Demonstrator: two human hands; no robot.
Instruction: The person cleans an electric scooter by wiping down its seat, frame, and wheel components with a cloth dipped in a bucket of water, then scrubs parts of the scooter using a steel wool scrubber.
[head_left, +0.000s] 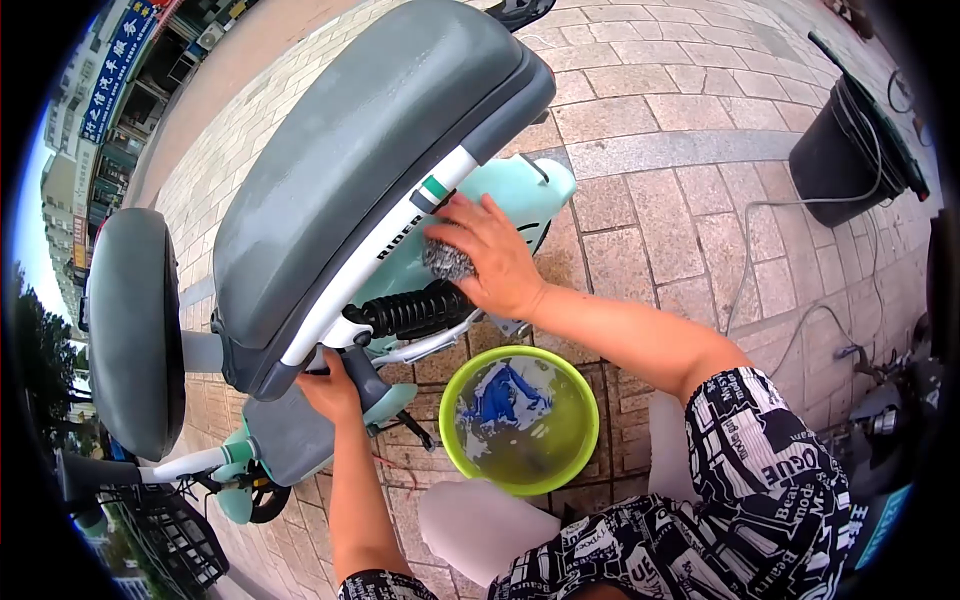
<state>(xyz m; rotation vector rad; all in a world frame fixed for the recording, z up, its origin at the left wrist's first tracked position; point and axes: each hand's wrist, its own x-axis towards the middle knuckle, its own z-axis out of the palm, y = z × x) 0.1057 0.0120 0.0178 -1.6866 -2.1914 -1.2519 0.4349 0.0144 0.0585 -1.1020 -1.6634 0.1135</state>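
My right hand (500, 262) presses a grey steel wool scrubber (447, 260) against the mint-green rear body panel (400, 272) of an electric scooter, just under its white seat rail (365, 262) lettered "RIDER". My left hand (332, 392) grips the scooter frame (362, 372) below the front of the long grey seat (350, 150); some of its fingertips are hidden behind the frame. Between the two hands sits a black coil shock absorber (415, 310). A lime-green basin (447, 440) stands on the ground near my knees, holding murky, sudsy water and a blue cloth (505, 395).
The second grey seat pad (130, 330), handlebar (190, 465) and black basket (165, 540) are at the left. A black bucket (835, 150) with a grey hose or cable (748, 250) stands at the right on brick paving. Another dark vehicle (890, 410) is at the right edge.
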